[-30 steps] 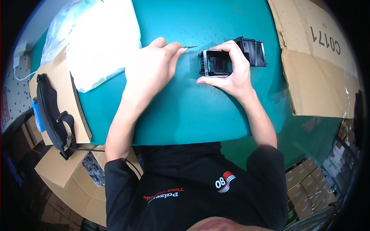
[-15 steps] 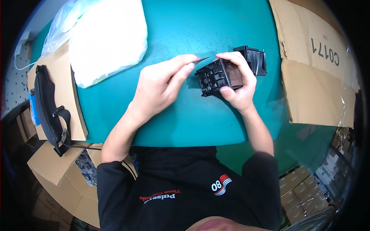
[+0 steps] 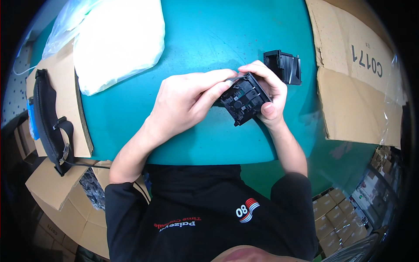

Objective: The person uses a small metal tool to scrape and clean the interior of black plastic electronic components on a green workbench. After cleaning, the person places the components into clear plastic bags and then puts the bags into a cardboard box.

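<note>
Black housing [image 3: 241, 101] sits in the curled right hand [image 3: 274, 94]; the left hand [image 3: 183, 98] pinches a thin tool [image 3: 238, 79]; off the surface's [image 3: 192, 146] near-left corner, an open carton [image 3: 87, 222] holds dark pieces [image 3: 92, 190].

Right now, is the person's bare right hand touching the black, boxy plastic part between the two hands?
Touching. The head view shows the bare right hand curled around the black, boxy plastic part, with the thumb overlapping its rim.

The plastic housing [image 3: 239, 104] looks matt, tabletop [image 3: 209, 35] smooth.
</note>
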`<state>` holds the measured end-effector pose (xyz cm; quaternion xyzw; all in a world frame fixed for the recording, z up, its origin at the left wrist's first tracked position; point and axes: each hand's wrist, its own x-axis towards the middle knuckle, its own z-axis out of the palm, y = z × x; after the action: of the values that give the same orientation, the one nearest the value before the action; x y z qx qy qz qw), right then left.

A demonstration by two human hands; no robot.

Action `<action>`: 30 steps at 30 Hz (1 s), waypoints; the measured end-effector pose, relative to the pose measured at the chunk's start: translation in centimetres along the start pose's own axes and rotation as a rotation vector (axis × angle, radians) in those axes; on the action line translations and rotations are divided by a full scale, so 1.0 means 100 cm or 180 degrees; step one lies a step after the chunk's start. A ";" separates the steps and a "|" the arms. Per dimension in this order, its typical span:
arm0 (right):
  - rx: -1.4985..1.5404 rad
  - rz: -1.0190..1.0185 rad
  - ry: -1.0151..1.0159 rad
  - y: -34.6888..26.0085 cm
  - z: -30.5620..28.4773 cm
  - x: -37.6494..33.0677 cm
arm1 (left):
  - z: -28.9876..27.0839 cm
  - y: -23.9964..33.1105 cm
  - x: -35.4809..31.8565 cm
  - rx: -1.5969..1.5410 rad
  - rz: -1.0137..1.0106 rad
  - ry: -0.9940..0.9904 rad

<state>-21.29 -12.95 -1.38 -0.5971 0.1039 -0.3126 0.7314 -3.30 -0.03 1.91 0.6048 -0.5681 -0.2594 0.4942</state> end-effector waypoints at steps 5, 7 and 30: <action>0.0013 0.0107 -0.0038 -0.002 0.001 0.001 | 0.002 0.003 0.000 0.0044 -0.0042 0.0133; 0.0000 0.0144 -0.0106 -0.004 0.001 0.000 | -0.002 0.006 0.000 0.0066 -0.0040 0.0028; -0.0075 0.0111 -0.0058 0.001 0.001 -0.002 | -0.010 0.011 -0.003 0.0505 0.0054 -0.0195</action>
<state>-21.36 -12.70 -1.48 -0.6066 0.1113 -0.2932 0.7306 -2.98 0.71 3.15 0.6289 -0.6069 -0.2278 0.4293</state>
